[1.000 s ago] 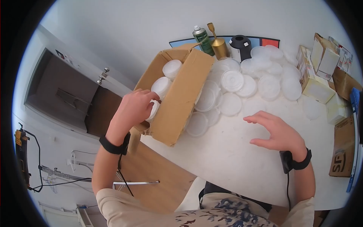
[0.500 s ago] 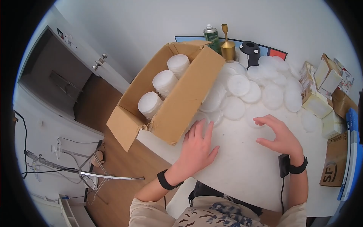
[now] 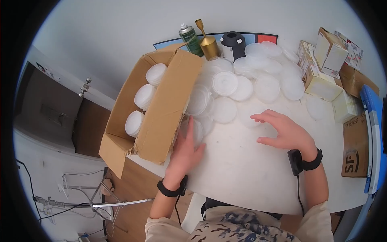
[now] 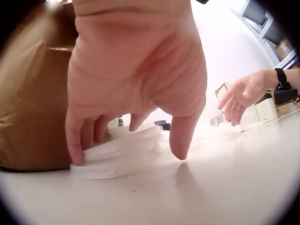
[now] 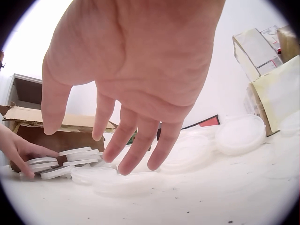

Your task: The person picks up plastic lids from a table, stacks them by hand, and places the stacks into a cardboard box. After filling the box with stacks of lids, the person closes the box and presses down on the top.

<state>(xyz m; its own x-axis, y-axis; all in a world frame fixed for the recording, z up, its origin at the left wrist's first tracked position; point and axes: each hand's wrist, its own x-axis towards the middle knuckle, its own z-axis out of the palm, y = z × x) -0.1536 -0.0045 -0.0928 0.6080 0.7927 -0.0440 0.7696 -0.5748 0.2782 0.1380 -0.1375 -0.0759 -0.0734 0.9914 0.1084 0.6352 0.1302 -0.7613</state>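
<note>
Left hand (image 3: pixel 185 152) extended, gripping nothing; fingers reach over lids (image 4: pixel 122 157) on the counter (image 3: pixel 229 171), thumb apart. The lids lie just ahead, beside the cardboard box (image 3: pixel 169 107), whose long axis runs away and rightward; this hand is nearer. Right hand (image 3: pixel 288 132) relaxed, holding nothing, near loose lids. Count: one box, three stacks (image 3: pixel 144 97) inside; loose lids overlap, uncountable.

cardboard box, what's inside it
Inside the cardboard box, three white, round-topped stacks show in a row along its length. The bottom beneath them, and anything behind the box's right side, is covered and cannot be seen.
</note>
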